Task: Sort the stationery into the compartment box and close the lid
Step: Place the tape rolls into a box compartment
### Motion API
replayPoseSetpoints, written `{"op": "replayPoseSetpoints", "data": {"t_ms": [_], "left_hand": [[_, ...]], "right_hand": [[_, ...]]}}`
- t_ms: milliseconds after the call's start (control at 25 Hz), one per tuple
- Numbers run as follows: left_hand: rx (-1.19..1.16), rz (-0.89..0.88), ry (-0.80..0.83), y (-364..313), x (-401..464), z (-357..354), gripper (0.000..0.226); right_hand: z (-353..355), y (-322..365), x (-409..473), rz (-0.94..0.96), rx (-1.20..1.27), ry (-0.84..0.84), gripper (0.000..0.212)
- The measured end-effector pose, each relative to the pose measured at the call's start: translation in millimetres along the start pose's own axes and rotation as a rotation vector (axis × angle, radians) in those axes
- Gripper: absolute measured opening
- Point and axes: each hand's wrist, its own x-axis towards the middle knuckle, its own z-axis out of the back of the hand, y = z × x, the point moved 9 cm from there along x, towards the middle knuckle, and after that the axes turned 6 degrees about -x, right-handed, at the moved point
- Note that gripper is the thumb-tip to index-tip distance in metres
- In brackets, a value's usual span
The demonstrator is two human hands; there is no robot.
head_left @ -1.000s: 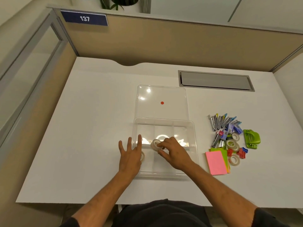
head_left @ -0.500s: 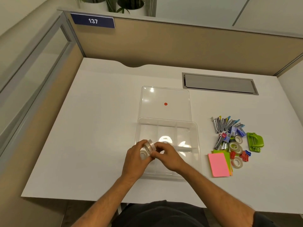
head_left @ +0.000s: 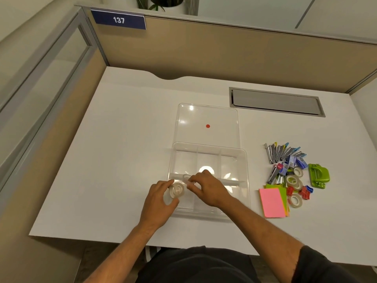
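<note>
A person's left hand holds a tape roll over the compartment box, right hand pinching another roll, with staplers, notes and remaining tape unsorted on the bench, lid open.

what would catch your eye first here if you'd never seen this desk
Both hands meet over the near left corner of the clear compartment box at the middle of the white desk: the left hand holds a roll of clear tape. To the right lies a bright heap: pink sticky notes, a green hole punch, staplers.
</note>
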Motion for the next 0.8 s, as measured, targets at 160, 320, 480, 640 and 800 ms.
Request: {"op": "replayPoseSetpoints", "data": {"t_ms": [160,320,480,640,800], "left_hand": [[-0.011,0.038,-0.02,8,-6,5,0.06],[0.061,0.038,-0.017,12,-4,2,0.055],[0.223,-0.069,0.018,4,-4,-8,0.051],[0.423,-0.129,0.069,-4,2,-20,0.049],[0.534,-0.153,0.051,-13,8,-20,0.053]], "right_hand": [[-15,5,9,0.059,-0.299,-0.036,0.032],[-30,9,4,0.066,-0.494,-0.044,0.029],[-38,10,3,0.029,-0.623,0.0,0.025],[-38,10,4,-0.002,-0.666,0.03,0.024],[-36,9,6,0.028,-0.668,0.002,0.019]]}}
